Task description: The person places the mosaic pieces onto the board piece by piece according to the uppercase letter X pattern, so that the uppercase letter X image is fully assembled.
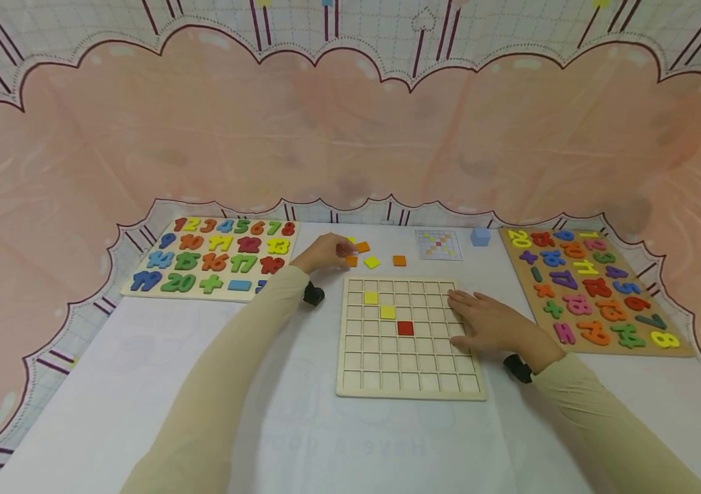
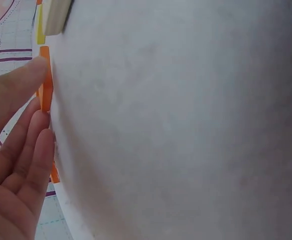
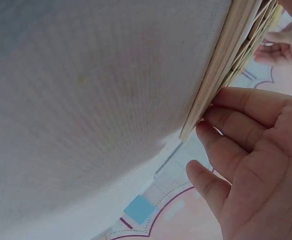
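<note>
A pale wooden grid board lies on the table, with two yellow tiles and one red tile in its cells. Beyond its far left corner, my left hand has thumb and fingertips at an orange tile, pinching it; the index fingertip is hidden in the left wrist view. My right hand lies with extended fingers over the board's right edge, touching it. Loose yellow tiles and another orange tile lie beyond the board.
A number puzzle board lies at left, partly under the left forearm. A second number board sits at right. Toward the back are a printed grid card and a blue block. A patterned cloth rises behind the table.
</note>
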`<state>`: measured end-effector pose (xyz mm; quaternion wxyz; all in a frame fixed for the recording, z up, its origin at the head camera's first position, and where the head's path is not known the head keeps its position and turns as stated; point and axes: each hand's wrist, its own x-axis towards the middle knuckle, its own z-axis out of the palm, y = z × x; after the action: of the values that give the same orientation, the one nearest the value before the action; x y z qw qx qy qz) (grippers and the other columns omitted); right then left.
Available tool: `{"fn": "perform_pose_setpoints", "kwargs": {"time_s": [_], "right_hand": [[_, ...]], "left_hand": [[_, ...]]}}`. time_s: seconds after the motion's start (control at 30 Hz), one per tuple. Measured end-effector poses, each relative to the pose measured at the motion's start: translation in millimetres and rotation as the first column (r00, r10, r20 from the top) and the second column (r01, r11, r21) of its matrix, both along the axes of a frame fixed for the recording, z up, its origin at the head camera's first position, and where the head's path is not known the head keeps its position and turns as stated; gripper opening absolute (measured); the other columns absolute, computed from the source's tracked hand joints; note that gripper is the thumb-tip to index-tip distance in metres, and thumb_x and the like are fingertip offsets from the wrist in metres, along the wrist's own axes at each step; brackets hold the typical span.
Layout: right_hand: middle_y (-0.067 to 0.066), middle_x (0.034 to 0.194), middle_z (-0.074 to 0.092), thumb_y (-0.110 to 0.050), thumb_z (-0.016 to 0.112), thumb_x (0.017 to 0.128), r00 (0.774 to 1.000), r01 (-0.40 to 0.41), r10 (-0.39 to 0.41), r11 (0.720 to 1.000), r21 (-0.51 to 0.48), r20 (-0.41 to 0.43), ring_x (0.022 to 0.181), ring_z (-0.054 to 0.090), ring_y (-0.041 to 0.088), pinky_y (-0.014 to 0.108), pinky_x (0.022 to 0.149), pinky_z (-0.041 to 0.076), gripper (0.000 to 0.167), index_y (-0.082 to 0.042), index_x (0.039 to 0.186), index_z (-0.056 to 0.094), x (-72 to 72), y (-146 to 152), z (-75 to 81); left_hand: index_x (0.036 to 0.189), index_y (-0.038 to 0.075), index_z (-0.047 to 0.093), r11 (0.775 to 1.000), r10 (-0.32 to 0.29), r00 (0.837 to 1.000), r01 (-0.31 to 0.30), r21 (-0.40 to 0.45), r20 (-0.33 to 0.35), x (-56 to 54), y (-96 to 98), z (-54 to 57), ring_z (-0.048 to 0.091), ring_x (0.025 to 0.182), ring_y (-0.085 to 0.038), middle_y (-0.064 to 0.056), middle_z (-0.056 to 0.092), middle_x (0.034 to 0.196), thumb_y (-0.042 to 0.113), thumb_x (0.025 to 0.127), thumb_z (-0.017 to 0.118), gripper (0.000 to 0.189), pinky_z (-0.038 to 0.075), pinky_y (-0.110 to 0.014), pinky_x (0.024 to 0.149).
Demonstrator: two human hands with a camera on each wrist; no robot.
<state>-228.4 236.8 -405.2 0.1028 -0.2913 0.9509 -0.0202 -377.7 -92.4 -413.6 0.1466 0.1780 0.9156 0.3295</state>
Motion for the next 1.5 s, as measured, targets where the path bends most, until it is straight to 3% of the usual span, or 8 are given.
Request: {"fn": "perform_pose_setpoints", "kwargs": {"time_s": [0.2,0.57,0.93,1.5], "right_hand": [[0.020,0.149,0.034,-0.048,0.059,0.086,1.000,0.002,-0.002,1.000,-0.007,-0.003,0.138,0.032,0.036,0.052,0.112,0.026,0.079,0.005,0.141,0.037,-0.4,-0.7,-1.1],[0.021,0.149,0.034,-0.046,0.059,0.087,1.000,-0.006,0.006,1.000,-0.016,-0.005,0.138,0.031,0.037,0.052,0.112,0.026,0.078,0.006,0.140,0.037,0.9,0.4,-1.3],[0.020,0.149,0.033,-0.046,0.059,0.087,1.000,0.000,0.000,1.000,-0.013,-0.001,0.139,0.031,0.036,0.051,0.113,0.025,0.078,0.005,0.141,0.036,1.3,-0.8,-0.6],[0.022,0.148,0.035,-0.044,0.060,0.086,1.000,-0.006,0.006,1.000,-0.009,-0.009,0.137,0.032,0.038,0.052,0.111,0.026,0.078,0.006,0.140,0.036,1.1,-0.9,-0.3]], "left_hand": [[0.116,0.005,0.065,0.999,0.049,0.998,-0.049,0.003,0.033,1.2,1.6,-1.5,0.053,0.097,-0.021,-0.011,0.063,0.113,0.002,0.080,0.071,0.037,0.047,-0.030,0.092],[0.114,0.003,0.065,0.997,0.076,0.995,-0.077,0.011,0.057,0.7,-3.8,-5.7,0.054,0.097,-0.020,-0.011,0.064,0.114,0.005,0.081,0.071,0.034,0.047,-0.028,0.091],[0.105,0.001,0.068,0.995,0.103,0.994,-0.103,0.014,0.034,2.9,-4.7,-4.7,0.052,0.085,-0.014,-0.009,0.063,0.098,0.005,0.079,0.073,0.027,0.043,-0.020,0.075],[0.109,0.003,0.068,0.993,0.099,0.995,-0.099,0.058,0.008,6.5,-8.6,-8.1,0.056,0.093,-0.020,-0.012,0.066,0.110,0.012,0.083,0.071,0.028,0.047,-0.030,0.089]]}}
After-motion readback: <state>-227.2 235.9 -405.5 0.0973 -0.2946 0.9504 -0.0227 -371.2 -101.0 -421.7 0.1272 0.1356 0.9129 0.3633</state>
